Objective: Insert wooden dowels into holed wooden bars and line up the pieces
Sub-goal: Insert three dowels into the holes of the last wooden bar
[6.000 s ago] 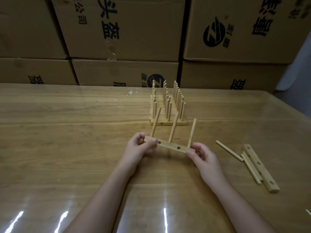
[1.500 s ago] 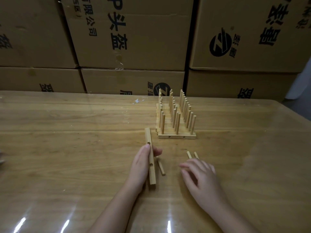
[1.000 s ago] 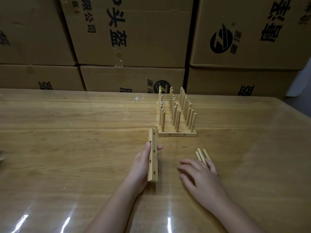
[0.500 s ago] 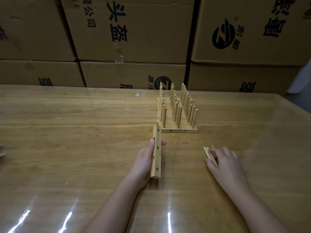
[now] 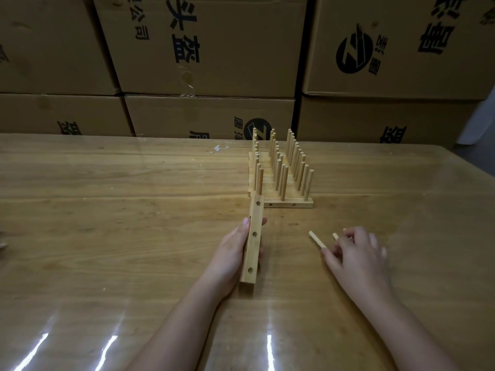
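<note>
Long pale wooden bar with three holes (image 5: 253, 242): smooth, matt. Short pale wooden dowels (image 5: 317, 239): smooth. Brown wooden table (image 5: 107, 223): grain seen, glossy clear covering, light reflected. Brown cardboard boxes (image 5: 209, 46): matt, black print.

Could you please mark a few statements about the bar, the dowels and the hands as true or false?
1. The left hand holds the bar. True.
2. The bar's holes are filled. False: all three visible holes are empty.
3. Loose dowels lie at the right hand. True.
4. The lined-up pieces lie on their sides. False: they stand on the table, dowels upright.
</note>
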